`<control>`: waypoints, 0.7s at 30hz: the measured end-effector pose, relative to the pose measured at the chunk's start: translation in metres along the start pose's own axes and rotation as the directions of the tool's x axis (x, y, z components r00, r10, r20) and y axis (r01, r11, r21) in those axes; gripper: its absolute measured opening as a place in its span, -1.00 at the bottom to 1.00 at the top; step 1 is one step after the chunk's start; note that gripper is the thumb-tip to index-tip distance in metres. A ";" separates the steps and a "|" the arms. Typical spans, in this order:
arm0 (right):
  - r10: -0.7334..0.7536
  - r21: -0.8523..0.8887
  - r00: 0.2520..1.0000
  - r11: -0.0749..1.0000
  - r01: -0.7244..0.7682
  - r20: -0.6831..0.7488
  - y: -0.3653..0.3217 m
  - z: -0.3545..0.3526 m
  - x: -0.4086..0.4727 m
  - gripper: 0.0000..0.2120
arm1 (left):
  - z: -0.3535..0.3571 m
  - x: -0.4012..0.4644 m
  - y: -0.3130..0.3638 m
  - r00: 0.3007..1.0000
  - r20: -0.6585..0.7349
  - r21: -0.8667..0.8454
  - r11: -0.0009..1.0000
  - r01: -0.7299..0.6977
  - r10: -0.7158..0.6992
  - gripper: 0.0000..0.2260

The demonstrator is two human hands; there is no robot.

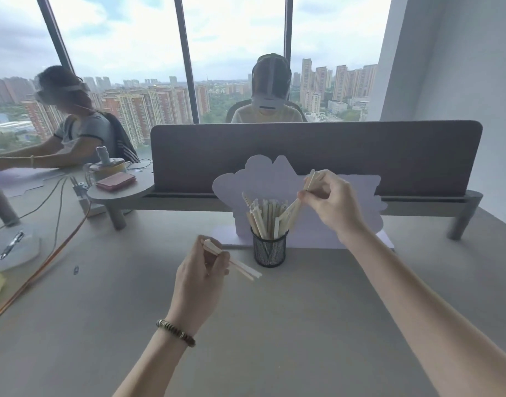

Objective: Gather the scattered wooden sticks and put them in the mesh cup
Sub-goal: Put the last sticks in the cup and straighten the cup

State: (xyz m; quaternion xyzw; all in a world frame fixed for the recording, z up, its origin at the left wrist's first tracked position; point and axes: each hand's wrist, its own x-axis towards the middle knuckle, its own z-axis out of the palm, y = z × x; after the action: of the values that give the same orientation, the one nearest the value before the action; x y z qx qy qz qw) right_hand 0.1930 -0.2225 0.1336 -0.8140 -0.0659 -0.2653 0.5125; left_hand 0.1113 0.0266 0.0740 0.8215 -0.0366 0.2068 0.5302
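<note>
Left hand [201, 277] grips wooden sticks [243, 270]; right hand [336, 202] pinches seemingly more above mesh cup [269, 249].

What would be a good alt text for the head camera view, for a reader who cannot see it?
A person's right hand lowers a bundle of pale wooden sticks into a black mesh cup already full of sticks, while the left hand grips a few more sticks beside it. The cup stands on a grey desk before a grey divider panel.

Black mesh cup [269, 250] upright on desk, packed with pale wooden sticks [267, 217].
</note>
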 end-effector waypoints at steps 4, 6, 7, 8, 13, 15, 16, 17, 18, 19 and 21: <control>-0.002 0.030 1.000 1.000 0.002 -0.008 0.015 0.019 0.023 -0.95 | -0.001 0.023 0.009 0.997 -0.078 -0.058 0.998 -0.024 0.020 -0.82; 0.038 0.053 0.999 0.998 -0.039 0.024 0.024 0.028 0.028 -0.91 | 0.000 0.032 0.013 0.995 -0.093 -0.073 0.997 -0.037 0.030 -0.83; 0.064 0.049 0.997 0.997 -0.066 0.046 0.027 0.032 0.030 -0.89 | 0.001 0.036 0.014 0.995 -0.096 -0.077 0.996 -0.040 0.033 -0.83; 0.084 0.036 0.994 0.996 -0.087 0.073 0.031 0.035 0.031 -0.87 | 0.002 0.039 0.014 0.995 -0.097 -0.080 0.996 -0.043 0.036 -0.83; 0.102 -0.179 0.985 0.981 -0.077 0.136 0.044 0.044 0.030 -0.77 | 0.010 0.048 0.012 0.996 -0.079 -0.083 0.995 -0.052 0.046 -0.81; 0.094 -0.274 0.985 0.960 -0.051 0.146 0.046 0.042 0.029 -0.73 | 0.015 0.051 0.013 0.994 -0.083 -0.089 0.993 -0.077 0.070 -0.80; 0.096 -0.301 0.983 0.952 -0.045 0.157 0.047 0.041 0.029 -0.72 | 0.018 0.053 0.014 0.993 -0.085 -0.085 0.992 -0.093 0.085 -0.81; 0.103 -0.311 0.980 0.949 -0.045 0.173 0.049 0.040 0.029 -0.73 | 0.021 0.055 0.015 0.991 -0.088 -0.076 0.992 -0.105 0.098 -0.81; 0.112 -0.309 0.975 0.950 -0.049 0.189 0.050 0.040 0.029 -0.75 | 0.024 0.057 0.016 0.990 -0.090 -0.064 0.991 -0.116 0.110 -0.83; 0.117 -0.301 0.973 0.952 -0.053 0.200 0.051 0.040 0.029 -0.78 | 0.027 0.059 0.017 0.989 -0.092 -0.048 0.991 -0.124 0.120 -0.85; 0.113 -0.291 0.971 0.956 -0.048 0.212 0.051 0.040 0.029 -0.82 | 0.035 0.065 0.019 0.986 -0.106 -0.023 0.990 -0.136 0.132 -0.86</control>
State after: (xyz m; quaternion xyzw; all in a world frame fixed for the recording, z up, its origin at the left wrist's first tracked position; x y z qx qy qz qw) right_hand 0.2517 -0.2159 0.0939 -0.9059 -0.0517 -0.1562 0.3902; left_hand 0.1755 -0.0022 0.1031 0.7971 -0.0673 0.2840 0.5286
